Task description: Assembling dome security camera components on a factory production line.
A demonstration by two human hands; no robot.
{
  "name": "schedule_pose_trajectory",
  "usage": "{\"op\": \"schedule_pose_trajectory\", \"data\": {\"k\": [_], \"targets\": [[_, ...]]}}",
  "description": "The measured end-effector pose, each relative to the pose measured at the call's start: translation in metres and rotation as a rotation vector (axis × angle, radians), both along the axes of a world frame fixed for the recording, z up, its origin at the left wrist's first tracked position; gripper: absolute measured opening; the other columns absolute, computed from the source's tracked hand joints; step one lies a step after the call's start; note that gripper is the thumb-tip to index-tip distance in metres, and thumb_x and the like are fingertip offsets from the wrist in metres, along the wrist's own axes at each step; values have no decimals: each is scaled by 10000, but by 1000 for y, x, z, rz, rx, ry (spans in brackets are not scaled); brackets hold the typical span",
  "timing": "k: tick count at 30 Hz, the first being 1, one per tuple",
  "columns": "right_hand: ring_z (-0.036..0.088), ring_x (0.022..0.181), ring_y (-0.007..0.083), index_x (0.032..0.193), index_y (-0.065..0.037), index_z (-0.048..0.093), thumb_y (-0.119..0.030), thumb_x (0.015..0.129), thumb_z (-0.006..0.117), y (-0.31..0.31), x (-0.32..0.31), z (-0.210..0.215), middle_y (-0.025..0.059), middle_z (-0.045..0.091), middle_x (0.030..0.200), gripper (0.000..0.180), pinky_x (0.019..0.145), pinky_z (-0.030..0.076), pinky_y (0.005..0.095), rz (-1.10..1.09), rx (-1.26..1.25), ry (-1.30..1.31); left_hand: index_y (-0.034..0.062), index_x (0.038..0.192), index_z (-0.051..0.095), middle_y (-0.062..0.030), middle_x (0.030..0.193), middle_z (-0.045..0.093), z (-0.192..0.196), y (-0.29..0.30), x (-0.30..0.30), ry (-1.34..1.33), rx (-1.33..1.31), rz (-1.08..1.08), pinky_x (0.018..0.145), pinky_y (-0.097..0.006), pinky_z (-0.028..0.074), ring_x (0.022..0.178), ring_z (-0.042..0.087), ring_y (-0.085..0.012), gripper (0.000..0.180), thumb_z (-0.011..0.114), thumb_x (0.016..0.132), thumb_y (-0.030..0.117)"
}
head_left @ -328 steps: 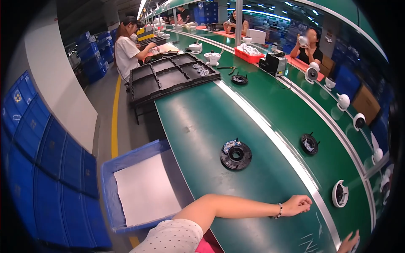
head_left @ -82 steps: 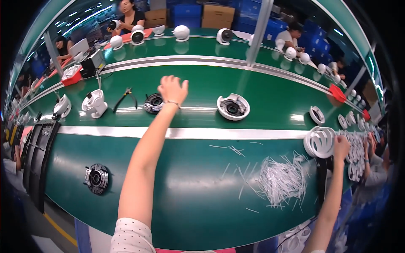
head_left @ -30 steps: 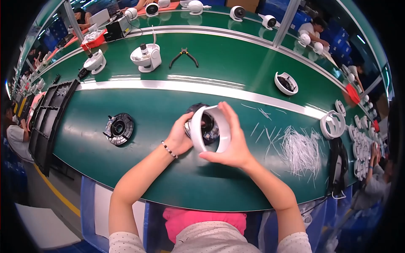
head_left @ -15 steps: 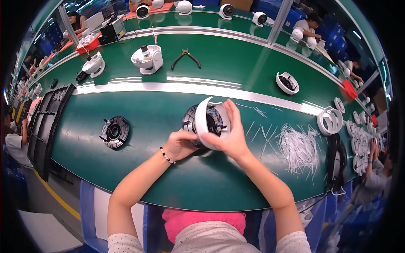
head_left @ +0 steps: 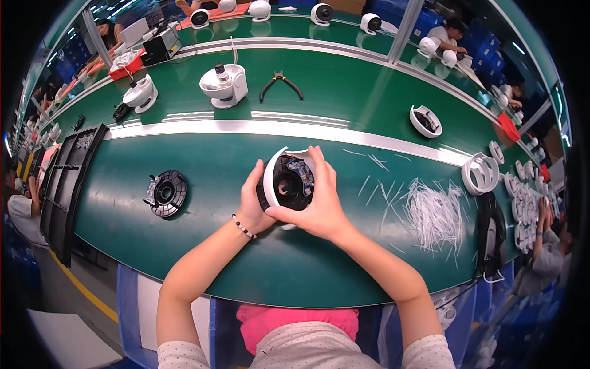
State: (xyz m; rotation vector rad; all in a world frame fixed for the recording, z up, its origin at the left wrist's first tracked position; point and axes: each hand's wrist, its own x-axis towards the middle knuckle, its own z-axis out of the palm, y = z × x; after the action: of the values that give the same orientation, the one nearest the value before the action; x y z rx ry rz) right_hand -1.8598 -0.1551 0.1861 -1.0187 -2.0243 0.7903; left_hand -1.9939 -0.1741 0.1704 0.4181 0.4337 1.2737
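Note:
Above the middle of the green worktable I hold a white ring-shaped housing [head_left: 270,185] around a black round part [head_left: 298,195] with a blue circuit board [head_left: 300,173] on it. My left hand [head_left: 252,200] is closed on the left side of these parts. With the fingers at the far right rim and the thumb at the near edge, my right hand [head_left: 321,200] grips the white housing. The left fingertips are partly hidden. A similar black round part with a small board [head_left: 166,194] lies on the table to the left.
Thin white strips [head_left: 433,215] lie piled at right, near stacked white rings [head_left: 480,174]. A black rack [head_left: 72,184] stands at left. Across the metal rail, the green belt carries pliers [head_left: 281,85], a white camera housing [head_left: 223,85] and a white ring [head_left: 425,121]. Co-workers sit farther off.
The black part now sits within the white housing, and both have shifted slightly left and turned. The pliers, camera housing and ring on the belt have moved right; the far row of cameras has moved left.

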Motion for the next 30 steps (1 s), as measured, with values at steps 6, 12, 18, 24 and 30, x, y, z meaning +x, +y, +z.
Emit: {"op": "schedule_pose_trajectory", "data": {"k": [6,12,18,24,30], "targets": [[193,1193,411,1270,44,155,-408,477,773,-6,-16,6,309,192,1286,1102,927,228,480,16,86,-124,28,1211,391,-98,1182,465,-4,3,-11,54,71,89,927,-327,353,1071,454,-205,494,237,882,362],[229,1175,417,1260,67,170,-421,457,768,1,-24,7,311,198,1285,1114,917,248,493,55,86,-135,29,1229,366,-111,1192,456,6,-3,-23,-86,11,-3,941,-355,344,1105,433,-229,692,225,837,581],[311,1128,419,1241,43,217,-404,421,774,4,-23,6,261,283,1261,1087,917,301,464,128,205,-230,79,1201,413,-72,1075,536,-1,-4,-26,29,-136,-31,859,-344,411,950,525,-185,737,253,782,663],[302,1142,401,1195,68,274,-395,410,745,4,-21,5,244,293,1257,1027,831,346,463,126,281,-121,46,1199,402,-108,1172,473,-11,-3,-26,27,74,3,921,-367,368,1063,472,-234,581,463,726,378],[159,1238,374,1284,29,177,-404,455,703,-17,-37,-14,218,146,1344,1073,919,233,442,-62,189,-13,57,1251,351,-128,1223,431,-10,-5,-33,84,222,39,946,-356,327,1114,428,-244,578,419,746,330]]}}
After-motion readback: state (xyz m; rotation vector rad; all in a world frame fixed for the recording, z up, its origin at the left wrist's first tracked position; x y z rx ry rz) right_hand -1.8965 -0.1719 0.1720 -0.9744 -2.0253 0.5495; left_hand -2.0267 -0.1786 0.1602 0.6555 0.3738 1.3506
